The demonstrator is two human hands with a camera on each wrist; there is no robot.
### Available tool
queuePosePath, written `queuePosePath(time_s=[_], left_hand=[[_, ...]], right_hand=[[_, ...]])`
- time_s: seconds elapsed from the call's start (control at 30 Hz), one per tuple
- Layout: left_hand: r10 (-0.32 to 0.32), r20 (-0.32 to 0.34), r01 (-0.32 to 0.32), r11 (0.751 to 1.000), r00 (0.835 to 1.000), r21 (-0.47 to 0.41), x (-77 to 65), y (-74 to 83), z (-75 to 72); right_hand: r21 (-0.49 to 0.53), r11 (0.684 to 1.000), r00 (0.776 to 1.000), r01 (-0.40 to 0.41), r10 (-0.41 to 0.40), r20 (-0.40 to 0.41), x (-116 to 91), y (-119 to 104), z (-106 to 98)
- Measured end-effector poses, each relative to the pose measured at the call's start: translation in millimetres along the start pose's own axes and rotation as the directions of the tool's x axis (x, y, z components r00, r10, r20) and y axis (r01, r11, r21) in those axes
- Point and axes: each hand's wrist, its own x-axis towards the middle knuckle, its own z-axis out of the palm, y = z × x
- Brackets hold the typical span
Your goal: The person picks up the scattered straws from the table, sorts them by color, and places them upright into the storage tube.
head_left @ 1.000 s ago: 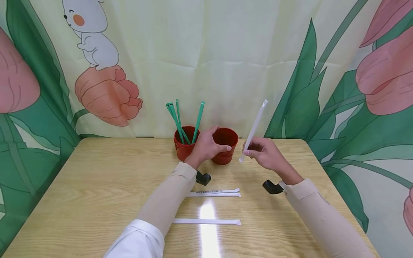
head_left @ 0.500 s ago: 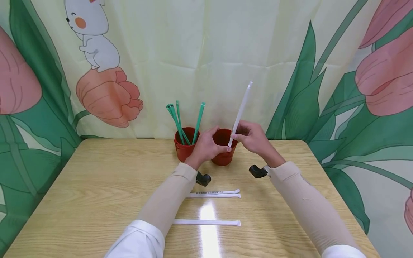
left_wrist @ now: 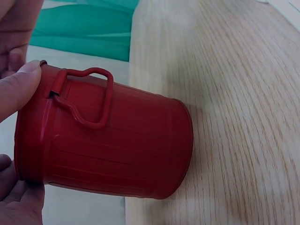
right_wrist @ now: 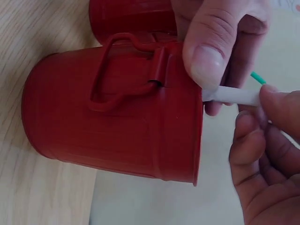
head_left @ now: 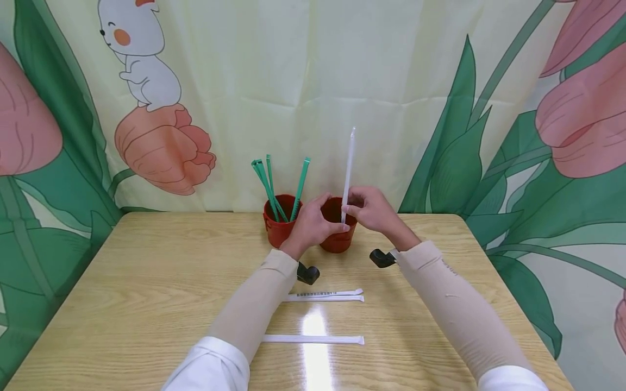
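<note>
1. Since the earlier frames, we see the right hand point(head_left: 374, 209) shift toward nine o'clock, carrying the white straw point(head_left: 349, 171) over to the red bucket point(head_left: 337, 241); the straw now stands closer to upright. The left hand point(head_left: 313, 220) keeps its place.
2. Taking the red bucket as our clock's centre, with twelve at the curtain point(head_left: 352, 81), we find the right hand at two o'clock. Its grip pinches the white straw near the lower end, and the top leans slightly toward one o'clock.
3. In the right wrist view, we see the straw's lower end at the bucket's rim, beside the left thumb; we cannot tell how far it dips inside.
4. The left hand's grip holds the red bucket from nine o'clock, thumb on the near rim. In the left wrist view, we see a wire handle point(left_wrist: 108, 101) on the bucket's side.
5. At nine o'clock we have a second bucket point(head_left: 279, 233), also red, with green straws point(head_left: 301, 184) standing in it.
6. Toward half past six, we see a pair of wrapped straws point(head_left: 323, 298) lying on the bench point(head_left: 146, 271), and nearer us a single wrapped straw point(head_left: 313, 339), partly hidden by the left sleeve point(head_left: 254, 304).
</note>
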Motion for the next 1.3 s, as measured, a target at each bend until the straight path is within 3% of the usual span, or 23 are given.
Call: queuePosePath(time_s=[0.33,0.57,0.8,1.0,1.07,1.17,1.3], left_hand=[[0.009,-0.033,-0.011,0.997,0.999,-0.079,-2.8,-2.0,4.6],[-0.006,-0.048,-0.001,0.99,0.999,-0.144,-6.9,-3.0,8.1],[-0.019,-0.065,0.007,0.982,0.998,-0.187,-4.6,1.8,7.4],[-0.028,-0.055,0.016,0.977,0.998,-0.211,-0.8,0.8,7.1],[-0.03,-0.054,0.017,0.974,0.998,-0.225,-0.5,-0.1,6.9],[-0.041,-0.063,0.024,0.969,0.997,-0.245,-1.3,-1.3,6.6],[-0.057,-0.049,0.042,0.961,0.997,-0.272,-3.7,-3.2,8.6]], right_hand=[[-0.028,0.995,0.994,-0.098,0.099,0.048,0,5,5],[-0.062,0.989,0.991,-0.135,0.135,-0.011,-7,-1,1],[0.0,0.994,0.99,-0.109,0.108,-0.095,-41,-1,8],[0.104,0.984,0.965,-0.144,0.163,-0.207,-77,8,21],[0.137,0.98,0.97,-0.146,0.169,-0.175,-86,12,28],[0.141,0.977,0.986,-0.158,0.164,-0.033,-96,21,43],[0.063,0.985,0.977,-0.16,0.149,0.152,-107,33,64]])
